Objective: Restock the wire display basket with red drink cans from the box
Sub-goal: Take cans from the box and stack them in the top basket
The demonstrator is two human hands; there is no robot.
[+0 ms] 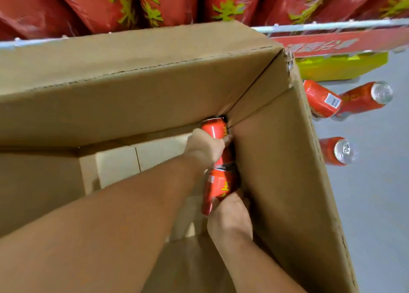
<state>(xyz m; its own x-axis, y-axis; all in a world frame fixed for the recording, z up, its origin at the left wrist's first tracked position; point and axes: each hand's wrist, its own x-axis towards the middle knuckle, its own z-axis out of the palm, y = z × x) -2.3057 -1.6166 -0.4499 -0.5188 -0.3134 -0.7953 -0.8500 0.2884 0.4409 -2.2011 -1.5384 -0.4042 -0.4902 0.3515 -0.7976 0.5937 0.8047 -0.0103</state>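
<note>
A large brown cardboard box (137, 89) fills the view, and both my arms reach down into its far right corner. My left hand (205, 146) is closed around a red drink can (214, 127) lying against the corner. My right hand (230, 217) grips another red can (218, 187) just below it, by the box's right wall. The two cans lie end to end. The wire display basket's white rim (332, 26) runs behind the box, holding red packs with yellow lettering (232, 2).
Three red cans lie loose on the grey floor right of the box, two together (345, 100) and one nearer (336, 151). A red and yellow sign (340, 55) hangs under the basket rim. The box's bottom shows pale cardboard (137, 160).
</note>
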